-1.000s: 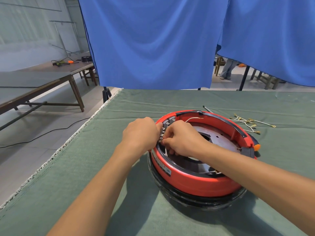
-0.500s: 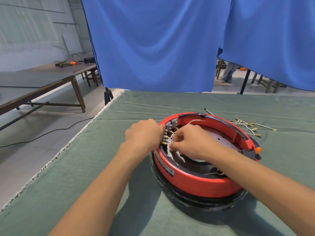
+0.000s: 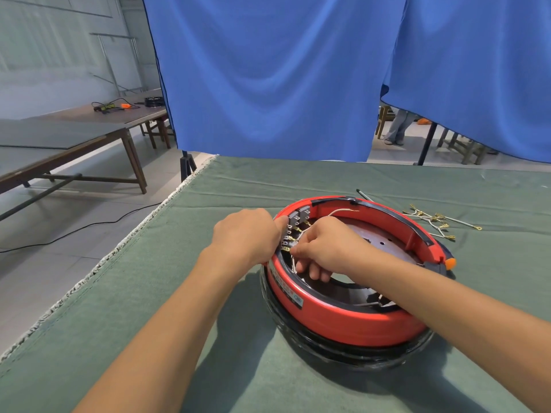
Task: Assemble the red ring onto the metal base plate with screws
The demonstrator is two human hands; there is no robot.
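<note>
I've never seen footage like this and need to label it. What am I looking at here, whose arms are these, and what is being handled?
This is a single view from a camera worn on a person's head, looking down at their own bare arms. No robot is involved. On a green cloth sits a red ring on a dark round base. The left hand grips the ring's rim beside a grey terminal block. The right hand reaches inside the ring and pinches a thin white wire near the brass terminals. Loose wires with brass ends lie on the cloth to the right. Blue curtains hang behind.
</note>
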